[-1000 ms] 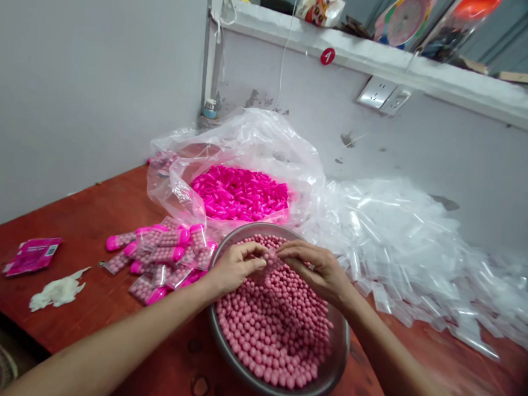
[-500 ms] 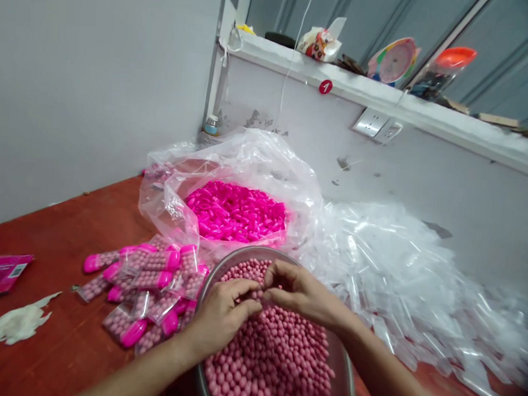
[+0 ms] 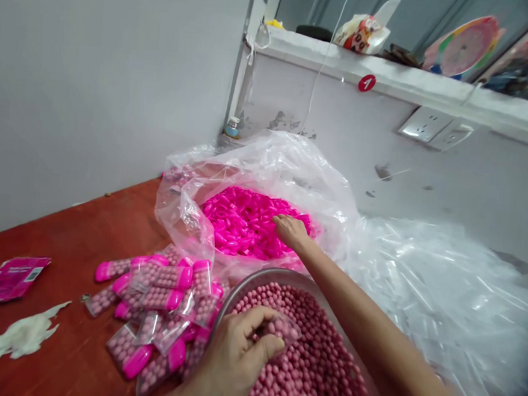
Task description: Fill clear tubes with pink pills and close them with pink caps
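My left hand (image 3: 240,353) is closed round a small clear plastic case (image 3: 284,331) with pink beads in it, above the metal bowl (image 3: 244,284). Loose pink beads (image 3: 310,370) fill much of that bowl. Farther away, my right hand (image 3: 291,230) is at the right side of a heap of bright pink caps (image 3: 244,221). Its fingers are bent together and their tips touch or nearly touch the caps; whatever they pinch is hidden. The heap lies in an open clear plastic bag (image 3: 328,184).
Capped cases full of beads (image 3: 162,296) lie piled left of the bowl. A heap of clear plastic cases (image 3: 437,306) spreads along the right. A pink packet (image 3: 9,280) and crumpled white tissue (image 3: 23,335) are on the red table (image 3: 85,234). Behind runs a shelf (image 3: 310,50).
My right hand has left the left hand and reached forward to the pink caps. The left hand keeps the bead-filled case, now lower and nearer. The view has shifted left.
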A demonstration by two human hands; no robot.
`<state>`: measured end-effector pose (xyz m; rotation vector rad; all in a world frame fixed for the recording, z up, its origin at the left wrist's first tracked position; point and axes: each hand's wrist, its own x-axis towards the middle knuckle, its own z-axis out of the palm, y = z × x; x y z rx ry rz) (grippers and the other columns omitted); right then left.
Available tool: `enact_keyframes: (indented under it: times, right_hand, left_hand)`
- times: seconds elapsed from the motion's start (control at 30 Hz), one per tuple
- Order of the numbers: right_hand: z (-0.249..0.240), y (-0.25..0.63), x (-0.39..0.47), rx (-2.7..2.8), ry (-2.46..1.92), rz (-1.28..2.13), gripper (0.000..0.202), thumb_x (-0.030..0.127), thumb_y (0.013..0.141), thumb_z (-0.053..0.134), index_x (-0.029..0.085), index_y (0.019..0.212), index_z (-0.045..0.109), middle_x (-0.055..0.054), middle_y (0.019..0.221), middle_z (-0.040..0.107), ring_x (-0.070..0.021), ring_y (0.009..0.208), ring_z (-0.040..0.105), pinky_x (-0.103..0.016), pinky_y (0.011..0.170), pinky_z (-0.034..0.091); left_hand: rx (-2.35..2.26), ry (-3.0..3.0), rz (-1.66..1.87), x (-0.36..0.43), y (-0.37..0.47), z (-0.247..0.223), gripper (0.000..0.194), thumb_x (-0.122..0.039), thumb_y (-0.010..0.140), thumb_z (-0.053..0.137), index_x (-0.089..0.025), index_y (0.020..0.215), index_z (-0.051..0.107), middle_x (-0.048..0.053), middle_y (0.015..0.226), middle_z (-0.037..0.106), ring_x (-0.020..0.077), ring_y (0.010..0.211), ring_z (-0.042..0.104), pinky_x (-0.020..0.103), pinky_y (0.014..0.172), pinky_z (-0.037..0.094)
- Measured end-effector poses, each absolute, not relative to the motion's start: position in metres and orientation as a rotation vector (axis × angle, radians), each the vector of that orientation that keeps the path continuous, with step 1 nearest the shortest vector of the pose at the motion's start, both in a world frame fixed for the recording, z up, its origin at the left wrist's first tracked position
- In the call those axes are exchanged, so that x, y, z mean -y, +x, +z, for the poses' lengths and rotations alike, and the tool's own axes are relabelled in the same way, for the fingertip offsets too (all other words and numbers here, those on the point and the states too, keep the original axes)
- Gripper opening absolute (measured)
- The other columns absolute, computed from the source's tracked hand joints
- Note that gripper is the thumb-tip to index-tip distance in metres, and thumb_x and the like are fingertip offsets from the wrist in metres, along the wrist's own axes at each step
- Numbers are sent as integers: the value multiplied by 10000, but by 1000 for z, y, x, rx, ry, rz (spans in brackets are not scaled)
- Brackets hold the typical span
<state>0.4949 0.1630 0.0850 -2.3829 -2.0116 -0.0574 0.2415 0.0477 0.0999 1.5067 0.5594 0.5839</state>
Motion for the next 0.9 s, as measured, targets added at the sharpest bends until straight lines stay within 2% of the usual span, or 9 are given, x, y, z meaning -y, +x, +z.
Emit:
enact_keyframes:
  times: [0.13, 0.27, 0.43, 0.57, 0.7, 0.77, 0.9]
  right_hand:
    - [80, 500, -170, 1997, -2436, -27, 230, 182, 810, 398, 129, 890, 607, -133, 838, 633, -221, 795, 579, -298, 677, 410]
    - [95, 502, -143, 1932, -2380, -13, 286, 287, 846, 354, 141, 899, 594, -103, 855, 634, -201, 792, 582, -286, 692, 414]
    - [123, 480, -78, 1385, -1907, 722, 292, 407, 766, 496, 147, 875, 574, -32, 692, 617, -151, 645, 587, -264, 615, 456]
    - [137, 440, -28, 1118, -1661, 1013, 252, 347, 657, 652, 150, 794, 574, -8, 670, 615, -118, 603, 567, -248, 599, 451]
    - [137, 405, 3, 1122, -1545, 1089, 220, 263, 626, 701, 145, 761, 574, 2, 714, 618, -105, 642, 559, -232, 619, 441]
    - [134, 397, 11, 1121, -1506, 1134, 198, 273, 657, 678, 140, 751, 566, -3, 710, 618, -111, 642, 564, -245, 627, 449]
    - [131, 397, 20, 1097, -1439, 1258, 184, 309, 727, 607, 144, 765, 534, 3, 667, 595, -116, 585, 570, -276, 588, 473]
  left_hand:
    - [-578, 1444, 595, -49, 241, 100, 192, -196, 742, 511, -161, 892, 626, 19, 767, 638, 146, 696, 568, 219, 634, 439]
    - [-563, 1361, 680, -50, 240, 97, 247, -211, 768, 499, -183, 992, 600, 24, 818, 642, 159, 771, 577, 247, 712, 447]
    - [-571, 1188, 810, -51, 241, 90, 311, -266, 763, 530, -185, 1060, 570, 69, 994, 607, 203, 947, 539, 301, 817, 436]
    - [-515, 977, 867, -52, 243, 88, 431, -278, 757, 548, -211, 1174, 466, 68, 1087, 553, 209, 1002, 513, 327, 828, 444]
    - [-414, 906, 830, -51, 244, 89, 273, -270, 761, 551, -166, 1014, 543, 46, 949, 574, 176, 908, 543, 306, 790, 463]
    - [-397, 941, 812, -50, 244, 90, 206, -265, 759, 556, -143, 925, 567, 38, 893, 579, 158, 866, 547, 288, 781, 460]
    - [-396, 1062, 744, -46, 241, 93, 227, -264, 760, 553, -129, 941, 565, 45, 895, 593, 150, 841, 548, 276, 766, 454]
